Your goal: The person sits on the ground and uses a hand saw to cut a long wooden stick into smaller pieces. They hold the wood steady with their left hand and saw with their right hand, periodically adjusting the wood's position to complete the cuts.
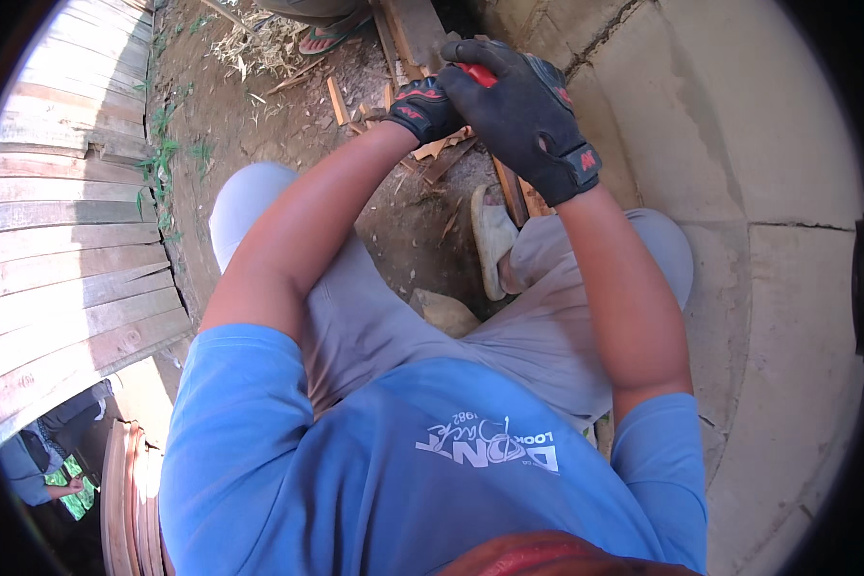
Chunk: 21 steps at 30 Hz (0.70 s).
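Note:
Both my hands wear black gloves with red marks and meet at the top of the view, well ahead of my knees. My right hand (526, 115) is closed, its fingers bent around a red thing (477, 73), perhaps a tool's handle; most of it is covered. My left hand (426, 108) is closed too, tucked against the right one, which hides its fingers and whatever they grip. Just beyond the hands lies a brown wooden plank (417, 36), running away from me. Small wood offcuts (446, 154) are scattered on the ground below the gloves.
A concrete block wall (701, 125) rises close on my right. On the left stretches a surface of wooden boards (77, 230). Another person's sandalled foot (334, 36) is at the top, near dry shavings (257, 48). Part of a further person's arm (53, 492) shows lower left.

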### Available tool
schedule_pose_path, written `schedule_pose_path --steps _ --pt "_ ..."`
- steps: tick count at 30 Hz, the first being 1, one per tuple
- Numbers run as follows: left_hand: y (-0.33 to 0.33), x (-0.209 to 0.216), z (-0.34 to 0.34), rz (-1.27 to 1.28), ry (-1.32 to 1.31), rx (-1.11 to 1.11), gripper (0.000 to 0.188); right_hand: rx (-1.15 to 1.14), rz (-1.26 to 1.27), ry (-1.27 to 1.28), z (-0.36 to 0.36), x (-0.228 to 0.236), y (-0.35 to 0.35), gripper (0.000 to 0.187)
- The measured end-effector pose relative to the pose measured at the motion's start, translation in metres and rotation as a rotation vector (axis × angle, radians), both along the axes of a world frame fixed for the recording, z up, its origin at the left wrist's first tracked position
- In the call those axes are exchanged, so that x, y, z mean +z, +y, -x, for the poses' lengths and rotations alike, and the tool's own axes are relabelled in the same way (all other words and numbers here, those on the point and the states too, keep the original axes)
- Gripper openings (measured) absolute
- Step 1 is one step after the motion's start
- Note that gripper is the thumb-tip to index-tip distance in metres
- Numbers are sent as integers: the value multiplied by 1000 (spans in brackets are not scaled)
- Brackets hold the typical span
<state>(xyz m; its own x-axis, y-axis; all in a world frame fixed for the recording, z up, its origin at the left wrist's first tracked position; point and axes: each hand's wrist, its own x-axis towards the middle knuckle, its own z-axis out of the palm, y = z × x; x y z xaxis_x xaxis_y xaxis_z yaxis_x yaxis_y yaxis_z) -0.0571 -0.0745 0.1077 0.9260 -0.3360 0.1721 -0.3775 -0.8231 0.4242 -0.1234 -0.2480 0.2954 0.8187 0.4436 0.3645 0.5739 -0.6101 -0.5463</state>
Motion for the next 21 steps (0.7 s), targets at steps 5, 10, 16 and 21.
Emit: schedule_pose_path --steps 5,10,16,21 --pt "-1 17 -10 -59 -22 53 39 80 11 -186 -15 18 -22 30" --pt "1 77 -15 -72 127 92 56 104 -187 43 -11 30 -29 30" --pt "36 84 -45 -40 -68 -62 62 203 -261 11 -5 44 -27 31" --pt "49 109 -45 -97 -127 -179 55 224 -276 -25 6 56 -31 27"
